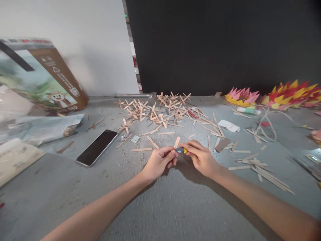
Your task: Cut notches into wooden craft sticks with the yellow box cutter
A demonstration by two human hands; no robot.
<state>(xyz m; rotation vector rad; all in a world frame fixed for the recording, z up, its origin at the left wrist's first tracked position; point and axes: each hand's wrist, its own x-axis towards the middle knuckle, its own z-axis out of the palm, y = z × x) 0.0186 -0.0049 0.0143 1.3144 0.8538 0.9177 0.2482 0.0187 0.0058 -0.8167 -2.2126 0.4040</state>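
My left hand (160,160) is closed in a pinch around the lower end of a wooden craft stick (177,142), which points up and slightly right. Close beside it, my right hand (200,155) grips a small yellow-and-grey object (180,150) whose grey end meets the stick near my left fingertips. Whether this is a cutter or a glue tube I cannot tell. Just ahead lie a loose craft stick (141,149) and another slanted stick (152,142). Farther back spreads a heap of sticks joined into crosses (140,112).
A phone (97,147) lies to the left, before a printed box (57,78). On the right are scattered sticks (271,179), a white paper scrap (228,126), a glue stick (248,110), a white cable (273,134) and folded-paper pieces (292,97). A black panel (225,47) stands behind.
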